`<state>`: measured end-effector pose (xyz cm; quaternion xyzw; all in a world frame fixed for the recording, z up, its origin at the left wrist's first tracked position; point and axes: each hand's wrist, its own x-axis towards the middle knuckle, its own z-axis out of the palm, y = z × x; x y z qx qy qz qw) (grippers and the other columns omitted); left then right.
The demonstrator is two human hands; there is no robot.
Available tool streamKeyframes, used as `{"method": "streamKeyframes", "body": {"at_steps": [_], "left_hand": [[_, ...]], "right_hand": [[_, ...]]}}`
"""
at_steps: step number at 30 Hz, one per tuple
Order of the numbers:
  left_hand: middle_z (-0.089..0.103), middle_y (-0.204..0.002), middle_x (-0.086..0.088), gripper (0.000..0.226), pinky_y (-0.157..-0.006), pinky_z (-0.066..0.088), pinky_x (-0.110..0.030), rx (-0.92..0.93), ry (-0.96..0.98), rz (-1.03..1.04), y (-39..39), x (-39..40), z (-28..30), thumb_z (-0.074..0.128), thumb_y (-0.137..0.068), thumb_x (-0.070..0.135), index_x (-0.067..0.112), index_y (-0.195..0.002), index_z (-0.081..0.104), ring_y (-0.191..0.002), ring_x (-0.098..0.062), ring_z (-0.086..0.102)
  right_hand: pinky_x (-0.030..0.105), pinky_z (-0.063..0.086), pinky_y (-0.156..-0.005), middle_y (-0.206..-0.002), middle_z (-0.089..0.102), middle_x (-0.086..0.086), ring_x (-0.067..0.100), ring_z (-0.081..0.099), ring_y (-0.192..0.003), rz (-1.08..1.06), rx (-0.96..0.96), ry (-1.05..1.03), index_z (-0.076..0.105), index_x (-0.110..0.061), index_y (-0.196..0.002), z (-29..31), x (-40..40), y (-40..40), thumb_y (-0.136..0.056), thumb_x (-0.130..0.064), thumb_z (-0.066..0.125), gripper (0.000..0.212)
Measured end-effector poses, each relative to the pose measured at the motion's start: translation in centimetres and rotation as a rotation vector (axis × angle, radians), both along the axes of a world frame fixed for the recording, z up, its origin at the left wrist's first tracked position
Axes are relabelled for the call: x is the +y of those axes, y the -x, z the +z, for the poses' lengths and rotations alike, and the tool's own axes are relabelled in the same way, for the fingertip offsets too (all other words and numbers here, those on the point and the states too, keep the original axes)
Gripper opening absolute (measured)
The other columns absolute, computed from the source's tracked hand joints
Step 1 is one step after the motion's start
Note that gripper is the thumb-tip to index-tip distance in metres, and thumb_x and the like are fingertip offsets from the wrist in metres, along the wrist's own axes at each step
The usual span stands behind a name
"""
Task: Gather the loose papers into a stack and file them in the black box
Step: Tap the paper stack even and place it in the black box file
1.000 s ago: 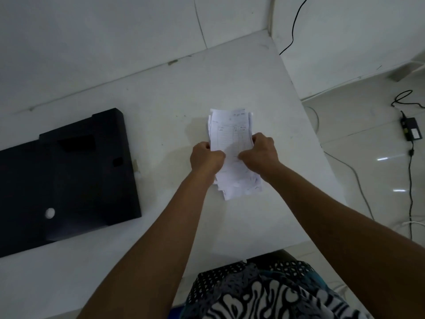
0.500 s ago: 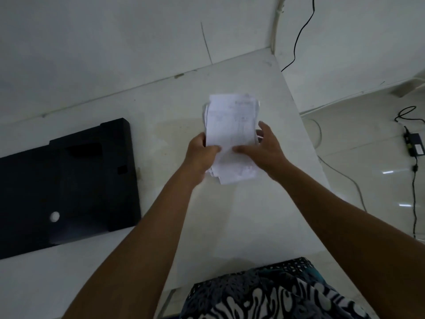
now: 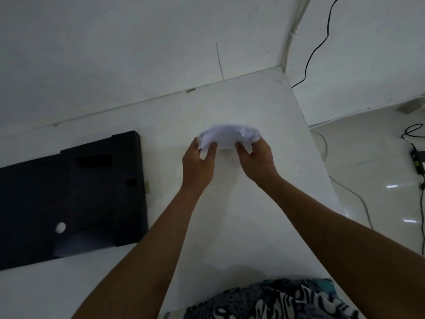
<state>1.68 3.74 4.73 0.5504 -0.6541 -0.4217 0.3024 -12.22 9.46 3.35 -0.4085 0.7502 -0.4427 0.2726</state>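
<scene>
A stack of white papers (image 3: 227, 135) is held above the white table (image 3: 264, 215), blurred and bowed upward between both hands. My left hand (image 3: 199, 163) grips its left end and my right hand (image 3: 256, 161) grips its right end. The black box (image 3: 69, 194) lies flat on the table to the left, about a hand's width from my left hand, with a round white finger hole near its front.
A white wall runs along the table's far edge. The table's right edge drops to a glossy floor where black cables and a power adapter (image 3: 417, 157) lie. My patterned clothing (image 3: 276, 302) is at the bottom.
The stack has tipped from showing its printed face to lying nearly edge-on and bowed. Both hands have shifted to its ends and moved slightly farther from me.
</scene>
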Motion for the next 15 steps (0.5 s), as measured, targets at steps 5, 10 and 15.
{"method": "streamKeyframes", "body": {"at_steps": [5,10,15], "left_hand": [[0.069,-0.109,0.004,0.024,-0.079,0.051,-0.013,0.085,0.044,-0.014,-0.2,-1.1,1.1,0.059,-0.098,0.031,0.021,-0.120,0.058,-0.098,-0.006,0.065],[0.063,-0.088,0.010,0.020,-0.068,0.042,-0.006,0.002,0.083,0.002,-0.3,-0.3,0.0,0.059,-0.098,0.025,0.014,-0.115,0.061,-0.085,-0.009,0.066],[0.064,-0.125,0.006,0.042,-0.091,0.051,-0.013,0.116,0.077,-0.017,0.0,-0.9,1.3,0.062,-0.097,0.032,0.025,-0.135,0.047,-0.110,0.001,0.062]], "right_hand": [[0.010,0.049,-0.070,-0.106,0.065,-0.004,-0.002,0.060,-0.087,-0.015,-0.053,0.093,0.053,-0.015,-0.120,1.4,-1.1,0.4,-0.095,-0.021,0.061,0.026],[0.032,0.057,-0.076,-0.100,0.062,-0.005,0.005,0.060,-0.083,-0.014,0.003,0.049,0.055,-0.008,-0.119,1.1,-1.3,-0.2,-0.099,-0.025,0.057,0.026],[0.014,0.051,-0.073,-0.103,0.061,-0.006,0.002,0.060,-0.086,-0.010,0.032,0.123,0.050,-0.009,-0.123,1.6,-1.5,0.3,-0.094,-0.022,0.066,0.035]]}}
